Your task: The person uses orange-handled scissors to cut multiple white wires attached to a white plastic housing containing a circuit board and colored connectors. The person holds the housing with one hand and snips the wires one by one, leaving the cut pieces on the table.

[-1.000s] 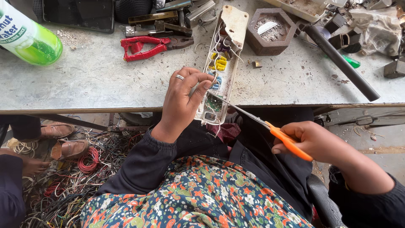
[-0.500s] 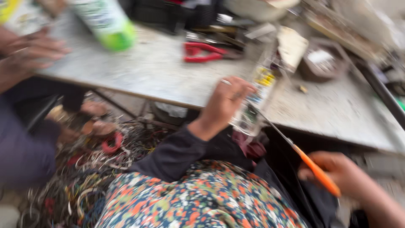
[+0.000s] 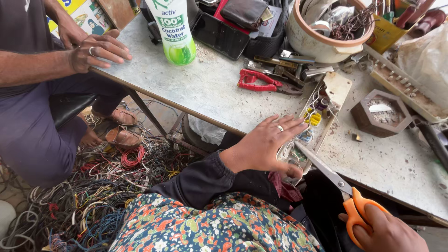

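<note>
My left hand [image 3: 266, 144], with a ring on one finger, lies on the near end of an opened white power strip [image 3: 313, 116] that hangs over the table's front edge, thumb hooked under it. Coloured wires and yellow parts show inside the strip. My right hand [image 3: 387, 231] at the lower right grips orange-handled scissors [image 3: 343, 189], whose blades point up-left into the strip's near end beside my left fingers.
On the grey table [image 3: 210, 88] lie red pliers [image 3: 259, 81], a green bottle [image 3: 176, 30], a hexagonal wooden box [image 3: 380, 112], a beige bowl of scrap [image 3: 326, 30] and a black bag. Another person's hands [image 3: 95, 46] rest at the left corner. Tangled wires [image 3: 93, 186] cover the floor.
The view has swung left and steadied, bringing the other person and the floor wires into sight. My left hand has flattened on the strip. The scissors remain at its near end.
</note>
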